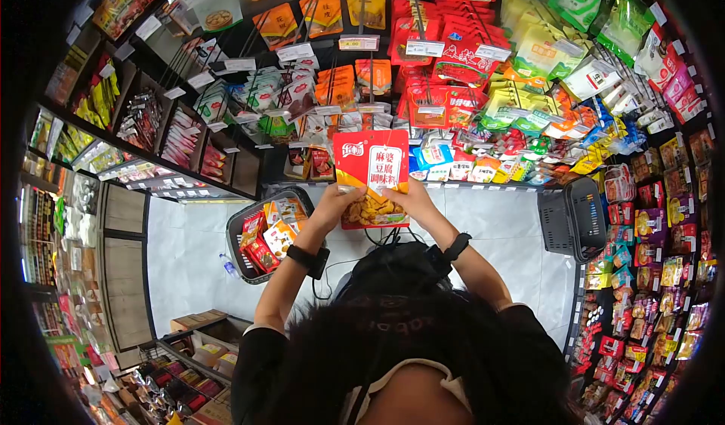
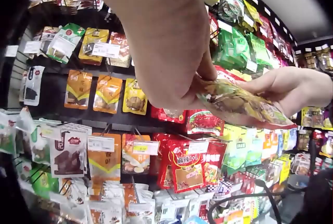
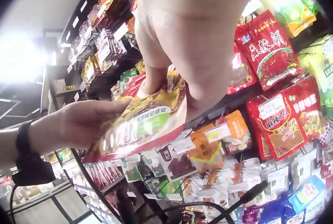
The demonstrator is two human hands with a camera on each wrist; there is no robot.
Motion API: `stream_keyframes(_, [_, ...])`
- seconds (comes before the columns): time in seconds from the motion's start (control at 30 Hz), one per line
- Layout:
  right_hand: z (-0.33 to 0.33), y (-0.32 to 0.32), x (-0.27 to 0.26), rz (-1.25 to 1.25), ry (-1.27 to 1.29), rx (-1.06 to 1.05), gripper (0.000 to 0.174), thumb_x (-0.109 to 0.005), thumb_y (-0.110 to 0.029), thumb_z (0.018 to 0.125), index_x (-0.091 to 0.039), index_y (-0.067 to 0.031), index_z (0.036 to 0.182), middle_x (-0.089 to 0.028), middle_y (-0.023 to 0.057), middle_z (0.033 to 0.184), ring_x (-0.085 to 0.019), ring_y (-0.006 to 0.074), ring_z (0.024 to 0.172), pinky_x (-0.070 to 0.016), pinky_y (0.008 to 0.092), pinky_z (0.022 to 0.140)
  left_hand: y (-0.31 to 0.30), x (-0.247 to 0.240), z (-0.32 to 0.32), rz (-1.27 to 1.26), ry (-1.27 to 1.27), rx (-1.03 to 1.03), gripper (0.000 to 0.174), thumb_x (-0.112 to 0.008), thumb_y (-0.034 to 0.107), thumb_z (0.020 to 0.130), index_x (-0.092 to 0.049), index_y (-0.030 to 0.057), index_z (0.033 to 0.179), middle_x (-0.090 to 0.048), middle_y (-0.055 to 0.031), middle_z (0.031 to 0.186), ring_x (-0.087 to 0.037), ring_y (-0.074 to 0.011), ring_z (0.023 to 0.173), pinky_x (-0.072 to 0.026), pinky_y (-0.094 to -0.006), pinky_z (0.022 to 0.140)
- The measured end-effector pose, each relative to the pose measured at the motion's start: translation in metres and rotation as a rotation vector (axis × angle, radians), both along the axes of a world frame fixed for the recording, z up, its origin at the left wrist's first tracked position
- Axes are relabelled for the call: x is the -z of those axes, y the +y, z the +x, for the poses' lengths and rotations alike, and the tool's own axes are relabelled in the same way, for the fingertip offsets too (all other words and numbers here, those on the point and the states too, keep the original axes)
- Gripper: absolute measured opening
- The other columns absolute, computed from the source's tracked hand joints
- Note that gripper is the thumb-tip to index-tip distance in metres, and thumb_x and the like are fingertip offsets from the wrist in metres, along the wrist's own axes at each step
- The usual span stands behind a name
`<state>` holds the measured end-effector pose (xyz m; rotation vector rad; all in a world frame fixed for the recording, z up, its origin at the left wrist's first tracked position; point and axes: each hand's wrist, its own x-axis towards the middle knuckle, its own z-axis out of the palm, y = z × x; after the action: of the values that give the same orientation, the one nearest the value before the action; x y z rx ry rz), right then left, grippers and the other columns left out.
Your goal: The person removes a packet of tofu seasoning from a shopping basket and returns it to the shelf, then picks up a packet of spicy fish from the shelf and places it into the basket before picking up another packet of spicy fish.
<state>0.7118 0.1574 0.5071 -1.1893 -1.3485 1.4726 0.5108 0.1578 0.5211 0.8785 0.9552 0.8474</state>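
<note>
A red and yellow seasoning packet with a white label of Chinese characters is held up in front of the person, facing them. Its lower part pictures a yellow dish. My left hand grips the left edge, thumb across the front. At the opposite edge my right hand pinches it the same way. In the left wrist view the packet stretches between both hands, tilted. The right wrist view shows the packet's glossy front and the left hand at its far side; the fingers behind it are hidden.
Hanging racks of seasoning bags rise in front. A dark basket holding several packets stands on the floor at left, beside a small bottle. Another dark basket is at right. Shelves flank both sides; black cables hang near the body.
</note>
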Motion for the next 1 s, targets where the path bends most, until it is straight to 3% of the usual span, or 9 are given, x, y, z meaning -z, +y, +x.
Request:
stream_keyframes(0.1, [-0.003,-0.014,0.008,0.075,-0.011,0.010,0.035,-0.067,-0.017,0.076,-0.055,0.0008,0.104,-0.063,0.0095,0.095,-0.059,0.0157,0.087,-0.0464,0.0297,0.076,-0.019,0.004,-0.002,-0.016,0.012,-0.024,0.026,-0.061,0.015,0.083,-0.057,-0.0044,0.100,-0.062,-0.0069,0.095,-0.059,-0.0128,0.083,-0.0470,-0.0262,0.075])
stream_keyframes(0.33, [0.010,-0.064,0.018,-0.061,0.092,-0.031,0.033,-0.065,-0.014,0.078,-0.054,0.0002,0.106,-0.061,0.0050,0.098,-0.056,0.0111,0.088,-0.0453,0.0270,0.077,-0.076,0.017,0.015,-0.097,-0.002,-0.079,0.025,-0.061,0.014,0.083,-0.057,-0.0049,0.099,-0.063,-0.0071,0.093,-0.060,-0.0130,0.081,-0.0476,-0.0263,0.074])
stream_keyframes(0.47, [0.014,-0.090,0.024,-0.125,0.061,-0.039,0.034,-0.065,-0.014,0.078,-0.054,0.0002,0.107,-0.061,0.0057,0.098,-0.056,0.0119,0.087,-0.0453,0.0270,0.077,-0.104,0.036,0.019,-0.091,-0.034,-0.059,0.029,-0.061,0.018,0.083,-0.056,-0.0044,0.100,-0.062,-0.0092,0.099,-0.061,-0.0153,0.085,-0.0481,-0.0265,0.077])
stream_keyframes(0.57, [0.007,-0.106,0.024,-0.101,0.002,-0.039,0.034,-0.065,-0.015,0.078,-0.054,0.0003,0.107,-0.061,0.0063,0.098,-0.057,0.0121,0.087,-0.0454,0.0268,0.077,-0.123,0.035,0.016,-0.138,-0.021,-0.137,0.025,-0.060,0.013,0.083,-0.057,-0.0047,0.100,-0.062,-0.0082,0.096,-0.061,-0.0144,0.082,-0.0477,-0.0266,0.074])
stream_keyframes(1.0, [-0.082,-0.128,0.039,-0.143,0.018,-0.046,0.034,-0.066,-0.014,0.078,-0.054,0.0005,0.106,-0.061,0.0072,0.099,-0.057,0.0131,0.088,-0.0461,0.0272,0.077,-0.142,0.049,-0.076,-0.155,-0.068,-0.055,0.027,-0.061,0.017,0.083,-0.057,-0.0036,0.100,-0.062,-0.0088,0.098,-0.061,-0.0151,0.084,-0.0478,-0.0262,0.076])
